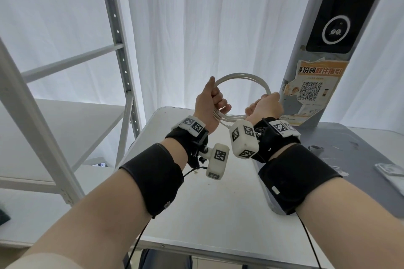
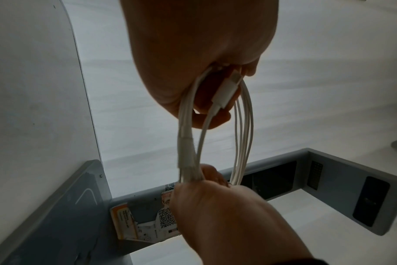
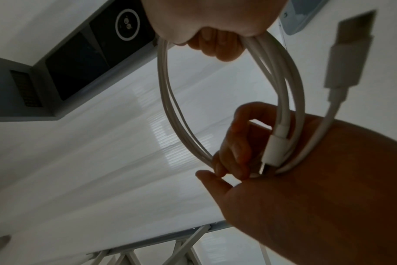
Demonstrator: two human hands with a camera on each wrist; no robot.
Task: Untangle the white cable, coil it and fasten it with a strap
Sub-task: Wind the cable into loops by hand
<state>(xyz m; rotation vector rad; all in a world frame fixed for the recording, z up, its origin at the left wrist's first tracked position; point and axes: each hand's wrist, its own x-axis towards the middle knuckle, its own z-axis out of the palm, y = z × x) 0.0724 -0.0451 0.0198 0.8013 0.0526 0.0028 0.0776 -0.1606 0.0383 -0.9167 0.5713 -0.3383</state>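
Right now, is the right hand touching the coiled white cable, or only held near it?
Touching. The right wrist view shows the right hand with fingers curled around the strands of the white cable, with no gap between them.

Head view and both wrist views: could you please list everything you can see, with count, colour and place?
white cable: one, white, coiled in loops, held in the air above the table between both hands.
connectors: two, white; small one by the left hand, wide flat one hanging free.
table: one, white, below the hands.
kiosk: one, grey with a black panel, right rear.
poster: one, orange and white with a QR code, on the kiosk.
shelf frame: one, pale grey, left.
curtain: white, behind.
left hand: grips the coil's left side.
right hand: grips the coil's right side.
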